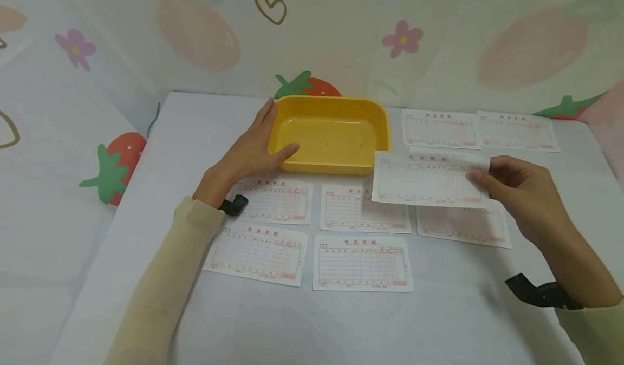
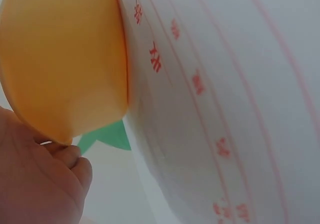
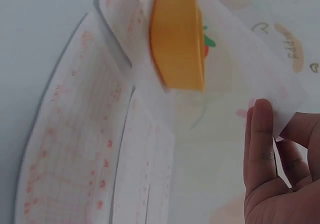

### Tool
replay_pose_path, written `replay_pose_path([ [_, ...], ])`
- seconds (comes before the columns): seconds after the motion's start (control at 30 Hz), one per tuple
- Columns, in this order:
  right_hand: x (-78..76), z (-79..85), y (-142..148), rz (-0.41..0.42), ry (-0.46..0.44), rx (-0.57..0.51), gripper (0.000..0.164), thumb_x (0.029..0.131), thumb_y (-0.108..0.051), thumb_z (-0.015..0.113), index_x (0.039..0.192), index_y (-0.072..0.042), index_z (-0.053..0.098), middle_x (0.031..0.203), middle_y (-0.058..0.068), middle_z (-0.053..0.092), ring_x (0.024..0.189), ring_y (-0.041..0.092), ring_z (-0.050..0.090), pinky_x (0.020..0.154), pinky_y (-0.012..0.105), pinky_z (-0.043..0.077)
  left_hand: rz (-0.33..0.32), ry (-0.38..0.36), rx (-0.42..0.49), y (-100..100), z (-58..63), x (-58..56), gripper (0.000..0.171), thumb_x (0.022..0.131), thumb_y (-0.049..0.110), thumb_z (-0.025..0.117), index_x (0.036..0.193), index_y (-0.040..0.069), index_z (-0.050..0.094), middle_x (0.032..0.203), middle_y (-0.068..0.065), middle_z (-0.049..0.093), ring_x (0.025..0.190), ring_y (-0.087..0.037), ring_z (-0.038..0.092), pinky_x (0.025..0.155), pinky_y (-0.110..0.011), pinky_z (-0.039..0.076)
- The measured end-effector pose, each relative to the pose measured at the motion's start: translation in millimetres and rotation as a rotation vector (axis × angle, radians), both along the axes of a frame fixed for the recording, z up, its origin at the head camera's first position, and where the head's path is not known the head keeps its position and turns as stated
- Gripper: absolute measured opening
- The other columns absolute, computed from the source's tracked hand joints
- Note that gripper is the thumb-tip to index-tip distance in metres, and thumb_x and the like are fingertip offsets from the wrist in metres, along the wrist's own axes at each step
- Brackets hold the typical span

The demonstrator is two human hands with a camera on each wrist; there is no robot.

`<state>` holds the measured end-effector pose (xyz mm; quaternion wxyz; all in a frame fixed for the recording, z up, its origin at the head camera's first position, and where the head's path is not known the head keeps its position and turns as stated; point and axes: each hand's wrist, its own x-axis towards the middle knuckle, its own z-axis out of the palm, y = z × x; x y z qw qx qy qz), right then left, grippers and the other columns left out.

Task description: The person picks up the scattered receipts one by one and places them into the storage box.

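Observation:
A yellow plastic tub [image 1: 336,168] stands at the back middle of the white table. My left hand [image 1: 251,151] holds its left end, thumb over the front left rim and fingers along the outside. In the left wrist view the fingertips [image 2: 82,169] curl at the tub's edge. Further right, my right hand [image 1: 524,189] pinches a white receipt slip [image 1: 424,178] by its right edge, thumb on the printed face. This slip is raised over the table, overlapping the tub's front right corner in the head view. It partly covers another receipt slip [image 1: 463,227] lying beneath.
More receipt slips lie in front of the tub, such as one at the front middle [image 1: 363,265] and one at the front left [image 1: 258,254]. Two others, a receipt slip [image 1: 439,129] and its neighbour, lie right of the tub. A patterned curtain [image 1: 341,45] hangs behind.

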<state>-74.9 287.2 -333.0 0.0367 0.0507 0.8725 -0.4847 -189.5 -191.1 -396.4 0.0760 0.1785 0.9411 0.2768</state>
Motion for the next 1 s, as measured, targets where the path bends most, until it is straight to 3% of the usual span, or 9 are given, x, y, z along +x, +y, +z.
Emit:
replay_pose_path([
  [0.3,-36.1,3.9,-22.8,0.048,-0.079,-0.054,0.026,0.101,-0.033,0.073,0.119,-0.015,0.071,0.1,-0.026,0.071,0.091,0.004,0.064,0.079,0.013,0.056,-0.015,0.019,0.011,3.4,-4.6,-1.3,0.113,0.097,0.071,0.053,0.171,0.012,-0.008,0.181,-0.005,-0.01,0.167,-0.033,0.013,0.135,-0.053,0.022],
  [0.47,-51.3,3.2,-35.4,0.056,-0.077,-0.085,0.021,0.101,-0.034,0.073,0.115,-0.018,0.072,0.103,-0.02,0.07,0.093,0.006,0.063,0.081,0.013,0.056,-0.022,0.016,-0.002,5.1,-5.8,-2.2,0.112,0.097,0.071,0.053,0.171,0.012,-0.009,0.181,-0.005,-0.012,0.169,-0.029,0.005,0.136,-0.052,0.018],
  [0.63,-71.1,1.9,-59.1,0.085,-0.083,-0.09,0.035,0.103,-0.034,0.069,0.128,-0.009,0.068,0.116,-0.012,0.066,0.097,0.008,0.065,0.085,0.012,0.056,-0.014,0.023,-0.018,1.9,-7.0,-2.7,0.112,0.097,0.07,0.053,0.17,0.013,-0.011,0.18,-0.007,-0.013,0.169,-0.027,0.001,0.136,-0.053,0.017],
  [0.73,-82.4,2.5,-75.3,0.097,-0.094,-0.105,0.041,0.105,-0.033,0.067,0.135,-0.005,0.064,0.122,-0.007,0.065,0.1,0.008,0.065,0.086,0.012,0.056,-0.008,0.025,-0.015,-0.5,-6.9,-2.6,0.112,0.097,0.07,0.053,0.17,0.014,-0.012,0.18,-0.007,-0.014,0.169,-0.027,0.0,0.136,-0.053,0.017],
  [1.0,-105.1,8.0,-103.0,0.091,-0.081,-0.134,0.036,0.103,-0.028,0.069,0.131,-0.005,0.066,0.123,-0.002,0.065,0.101,0.011,0.065,0.083,0.013,0.057,0.009,-0.002,-0.012,1.6,-6.6,-2.5,0.114,0.097,0.072,0.052,0.17,0.014,-0.012,0.18,0.0,-0.016,0.169,-0.028,0.003,0.136,-0.052,0.018],
])
